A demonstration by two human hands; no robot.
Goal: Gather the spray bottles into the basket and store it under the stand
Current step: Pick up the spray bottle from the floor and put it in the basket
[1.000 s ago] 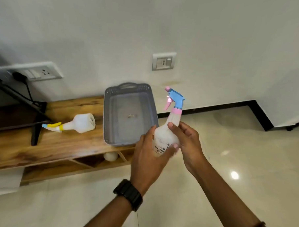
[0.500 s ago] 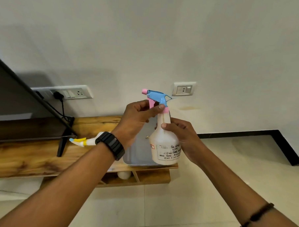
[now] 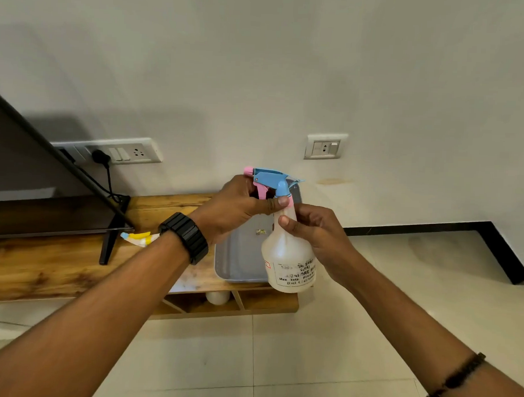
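Left hand (image 3: 238,204), watch (image 3: 185,237) on its wrist, is closed around the pink and blue trigger head of a white spray bottle (image 3: 288,259), thumb pressed across the neck. Right hand (image 3: 316,239) wraps the bottle's shoulder from the other side, fingers curled on it. Bottle is upright, held in the air. Directly behind both hands, a grey basket (image 3: 237,263) sits on the wooden stand (image 3: 56,267). Beyond the left wrist, a second spray bottle (image 3: 139,238) lies on the stand, only its yellow nozzle visible.
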